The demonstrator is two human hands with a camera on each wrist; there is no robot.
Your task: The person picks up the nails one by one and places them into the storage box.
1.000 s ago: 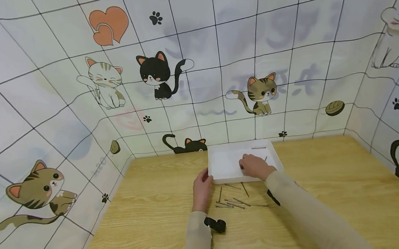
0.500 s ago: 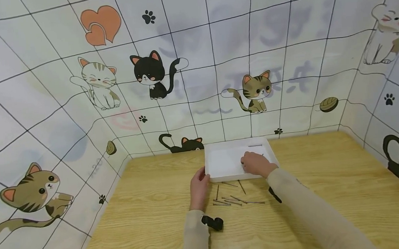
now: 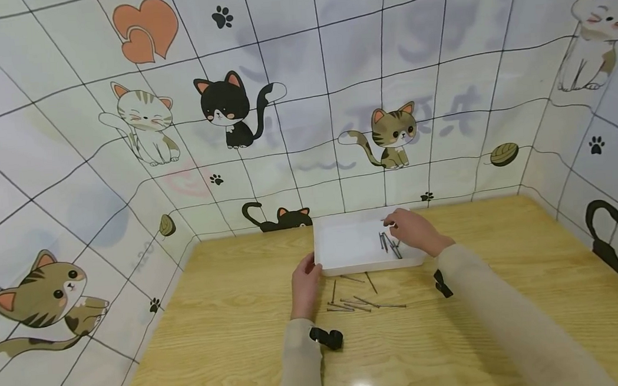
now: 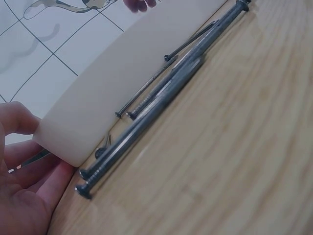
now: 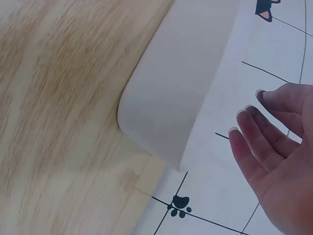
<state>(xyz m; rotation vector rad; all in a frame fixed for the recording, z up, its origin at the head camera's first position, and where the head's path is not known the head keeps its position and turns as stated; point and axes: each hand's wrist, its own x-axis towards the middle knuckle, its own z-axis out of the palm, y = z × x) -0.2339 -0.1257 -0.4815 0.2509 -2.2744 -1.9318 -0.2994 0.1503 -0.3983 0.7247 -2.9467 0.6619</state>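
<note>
A shallow white tray point(image 3: 344, 247) stands at the back of the table, with several nails point(image 3: 389, 244) lying in its right part. My left hand point(image 3: 305, 285) holds its front left corner; in the left wrist view, thumb and fingers point(image 4: 44, 176) lie around that corner. My right hand point(image 3: 414, 229) hovers over the tray's right side. Its fingers point(image 5: 259, 147) are loosely bent and spread in the right wrist view, with nothing visible between them. Several long metal nails point(image 4: 142, 129) lie on the table just in front of the tray.
The wooden table point(image 3: 233, 351) reaches back to a wall sheet point(image 3: 326, 127) printed with cats and grid lines. A black wrist camera point(image 3: 328, 338) sits on the left sleeve, another strap point(image 3: 443, 284) on the right.
My right hand has risen and moved back and right from inside the tray, its fingers loosening. Nails lying in the tray are now uncovered. My left hand stays at the corner.
</note>
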